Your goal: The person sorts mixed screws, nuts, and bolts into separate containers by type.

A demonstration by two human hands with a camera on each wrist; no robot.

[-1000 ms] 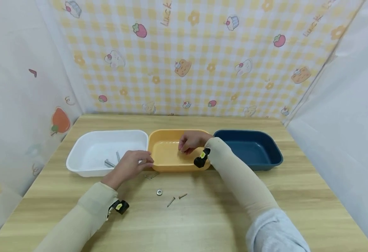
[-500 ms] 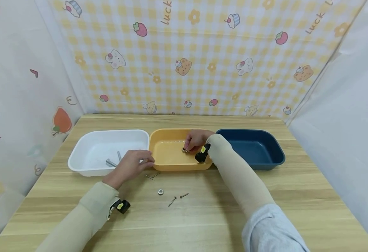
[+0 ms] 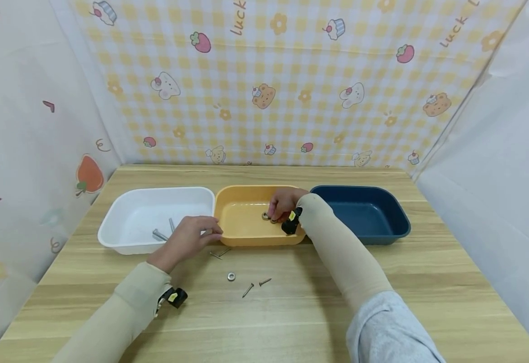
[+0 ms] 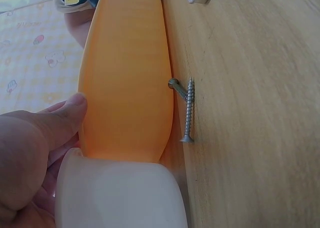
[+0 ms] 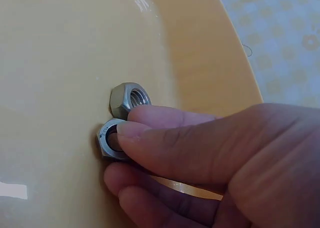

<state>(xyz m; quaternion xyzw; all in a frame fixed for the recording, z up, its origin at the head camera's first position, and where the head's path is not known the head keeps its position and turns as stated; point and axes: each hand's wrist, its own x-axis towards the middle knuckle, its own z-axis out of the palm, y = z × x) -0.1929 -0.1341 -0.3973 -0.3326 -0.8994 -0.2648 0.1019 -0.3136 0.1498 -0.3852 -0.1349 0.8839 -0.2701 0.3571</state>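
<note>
In the right wrist view, my right hand (image 5: 200, 153) is inside the yellow bin (image 3: 239, 222), with thumb and fingers pinching a steel hex nut (image 5: 107, 143) low against the bin's floor. A second hex nut (image 5: 130, 98) sits on its side beside it, close to the index finger. The lower fingers are curled, and a shiny edge shows between them, too hidden to name. My left hand (image 3: 191, 237) holds the near left rim of the yellow bin, its thumb on the rim in the left wrist view and its fingers partly hidden behind the rims.
Left stands a white bin (image 3: 124, 201) with bolts (image 3: 158, 235); right, a dark blue bin (image 3: 364, 212). On the wooden table (image 3: 291, 322) lie a loose nut (image 3: 231, 277), two screws crossed near the yellow bin (image 4: 188, 115), and two more screws, including one pointed screw (image 3: 248, 290).
My right hand has shifted slightly right and lowered to the yellow bin's floor. One nut now shows apart from the fingers, beside the pinched one. My left hand stays on the rim.
</note>
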